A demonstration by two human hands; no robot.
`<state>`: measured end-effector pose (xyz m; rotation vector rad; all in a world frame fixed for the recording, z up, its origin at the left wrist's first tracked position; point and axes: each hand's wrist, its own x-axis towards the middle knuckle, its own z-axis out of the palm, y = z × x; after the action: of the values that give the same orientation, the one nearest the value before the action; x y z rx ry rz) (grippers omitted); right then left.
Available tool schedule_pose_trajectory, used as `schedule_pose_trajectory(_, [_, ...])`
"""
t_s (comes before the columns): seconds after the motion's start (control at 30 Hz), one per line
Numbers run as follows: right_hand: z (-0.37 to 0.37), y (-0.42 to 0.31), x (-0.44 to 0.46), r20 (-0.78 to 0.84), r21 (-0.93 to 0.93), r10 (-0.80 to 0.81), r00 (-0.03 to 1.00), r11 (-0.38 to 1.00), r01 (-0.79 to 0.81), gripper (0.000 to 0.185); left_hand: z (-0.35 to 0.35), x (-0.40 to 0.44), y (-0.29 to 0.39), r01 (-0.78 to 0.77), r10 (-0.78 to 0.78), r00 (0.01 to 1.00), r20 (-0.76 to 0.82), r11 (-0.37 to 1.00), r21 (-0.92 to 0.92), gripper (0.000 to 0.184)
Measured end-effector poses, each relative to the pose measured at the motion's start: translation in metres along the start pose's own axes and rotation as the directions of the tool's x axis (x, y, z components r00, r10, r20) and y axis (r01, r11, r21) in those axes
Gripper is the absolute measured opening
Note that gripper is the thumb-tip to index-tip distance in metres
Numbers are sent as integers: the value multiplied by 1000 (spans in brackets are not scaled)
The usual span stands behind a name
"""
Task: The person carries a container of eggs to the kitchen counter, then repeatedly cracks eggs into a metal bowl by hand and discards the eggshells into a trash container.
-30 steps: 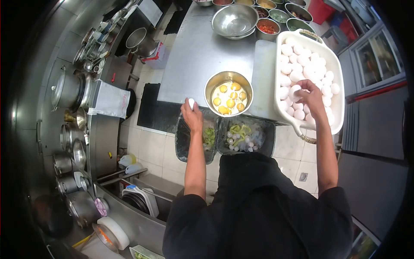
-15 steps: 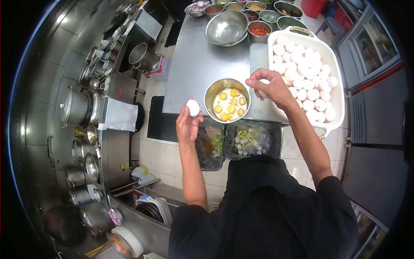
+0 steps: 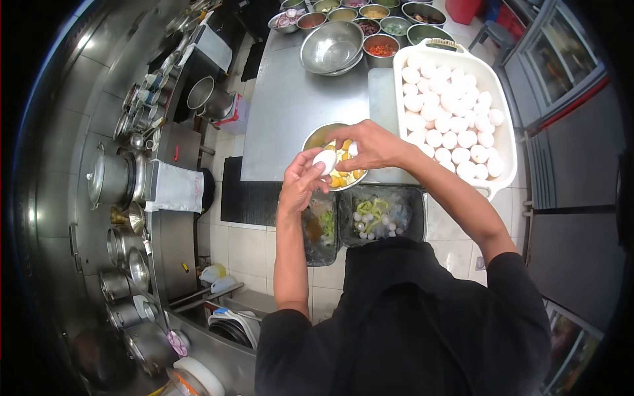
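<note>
My left hand (image 3: 299, 183) grips a white egg (image 3: 324, 162) with its fingertips, over the left side of a metal bowl (image 3: 317, 135). Close beside it, my right hand (image 3: 375, 145) reaches over the bowl with curled fingers around another white egg (image 3: 353, 149), partly covered by the fingers. Several yellow yolks (image 3: 338, 181) lie in clear liquid inside the bowl, and both hands hide part of it. A white tub (image 3: 510, 145) heaped with whole eggs stands to the right.
Below the table's front edge stand two lined bins; the right bin (image 3: 414, 232) holds eggshells and green scraps. Stacked steel bowls (image 3: 330, 49) and several bowls of ingredients sit at the far end. A pale board (image 3: 383, 99) lies beside the tub.
Both hands have come together over the bowl: the left moved right with its egg, the right moved left with its egg. The view has shifted slightly.
</note>
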<state>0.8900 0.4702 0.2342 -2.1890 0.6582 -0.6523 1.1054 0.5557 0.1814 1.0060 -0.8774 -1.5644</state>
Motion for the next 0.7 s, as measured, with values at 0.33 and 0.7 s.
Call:
schedule_pose_trajectory(0.33, [3,13,11,80,-57,54,995,997,-50,48,6,16,8,40,-52,995,84,989,142,36])
schedule_pose_trajectory(0.7, [25,24,5,-136,-106,-43,990,994,29,44,11,25,7,-28,31,1000,-2,920,391,39])
